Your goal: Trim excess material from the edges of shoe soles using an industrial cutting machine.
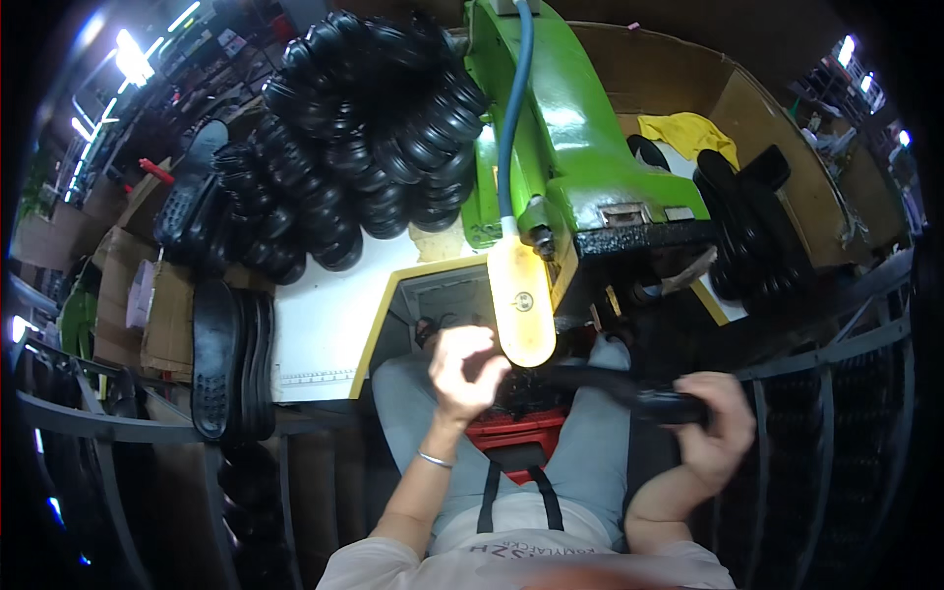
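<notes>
Taking the pale-yellow lamp head [521,310] as the middle of a clock, the right hand [716,423] is at four o'clock, its fingers curled around one end of a black shoe sole [644,395]. That sole lies between four and five, blurred and dark, its other end reaching toward the space just below the lamp.

The left hand [462,372] is between seven and eight, beside the lamp's lower end — fingers bent, a narrow gap between thumb and forefinger; I cannot tell whether they pinch the sole's edge. A silver bracelet [434,460] circles that wrist.

From twelve to one stands a green machine [590,128], a blue cable [515,118] running down to the lamp. At eleven, a glossy heap of black soles [374,118] sits on the white tabletop [329,324]; at nine, more soles [218,344] stand on edge. At two are further black soles [747,236], near a yellow cloth [693,136].
</notes>
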`<state>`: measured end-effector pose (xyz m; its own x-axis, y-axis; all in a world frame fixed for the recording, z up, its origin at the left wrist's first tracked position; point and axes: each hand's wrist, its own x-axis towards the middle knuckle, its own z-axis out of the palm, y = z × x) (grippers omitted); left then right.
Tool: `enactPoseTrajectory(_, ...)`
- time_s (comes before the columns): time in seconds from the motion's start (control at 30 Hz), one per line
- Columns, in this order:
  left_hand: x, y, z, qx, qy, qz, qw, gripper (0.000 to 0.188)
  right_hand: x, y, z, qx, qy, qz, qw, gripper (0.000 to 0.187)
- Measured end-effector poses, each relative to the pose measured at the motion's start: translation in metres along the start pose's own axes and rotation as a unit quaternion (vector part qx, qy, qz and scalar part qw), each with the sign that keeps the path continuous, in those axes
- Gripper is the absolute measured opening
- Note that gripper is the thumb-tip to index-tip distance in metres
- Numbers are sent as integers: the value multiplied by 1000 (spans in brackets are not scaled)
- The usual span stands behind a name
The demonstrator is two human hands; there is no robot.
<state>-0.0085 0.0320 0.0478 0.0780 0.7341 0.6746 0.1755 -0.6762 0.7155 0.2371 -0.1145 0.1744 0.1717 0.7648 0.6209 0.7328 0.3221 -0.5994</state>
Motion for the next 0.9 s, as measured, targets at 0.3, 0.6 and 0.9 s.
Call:
enactPoseTrajectory(0.3, 239, 46, -73, 343, 150, 329, 867, 23, 87, 191, 46, -174, 133, -78, 973, 34)
enactPoseTrajectory(0.6, 330, 49, -15, 654, -195, 242, 689, 38, 78, 255, 60, -200, 36, -5, 979, 29)
enactPoseTrajectory(0.9, 349, 32, -83, 167, 61, 174, 969, 26, 79, 265, 51, -139, -33, 21, 989, 31)
